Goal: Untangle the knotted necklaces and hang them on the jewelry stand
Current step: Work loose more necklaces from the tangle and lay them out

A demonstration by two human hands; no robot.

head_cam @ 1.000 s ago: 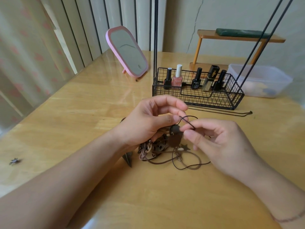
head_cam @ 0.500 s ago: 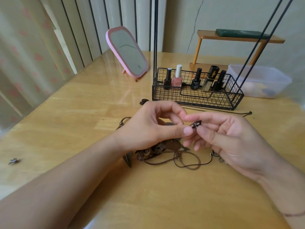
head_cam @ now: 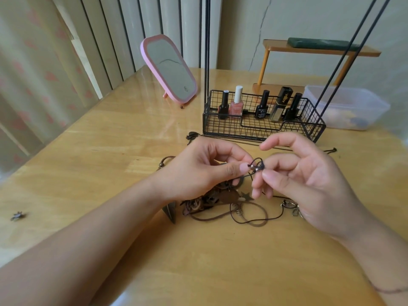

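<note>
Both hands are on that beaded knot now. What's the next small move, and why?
Probably ease the small loop wider: the left hand and right hand pinch the black cord at its beads, with the rest trailing into the necklace pile.

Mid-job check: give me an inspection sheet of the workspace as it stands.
Surface: wooden table, glossy.
Job's things: tangled necklaces in a heap on the table; knotted black cord lifted above it; wire jewelry stand behind, nothing seen hanging.
Clutter: nail polish bottles in the stand's basket; pink mirror; plastic tub; small charm far left.
Grippers: left hand and right hand both pinch the cord.
Cables: nothing seen.
Surroundings: curtain, wooden shelf, wall.
</note>
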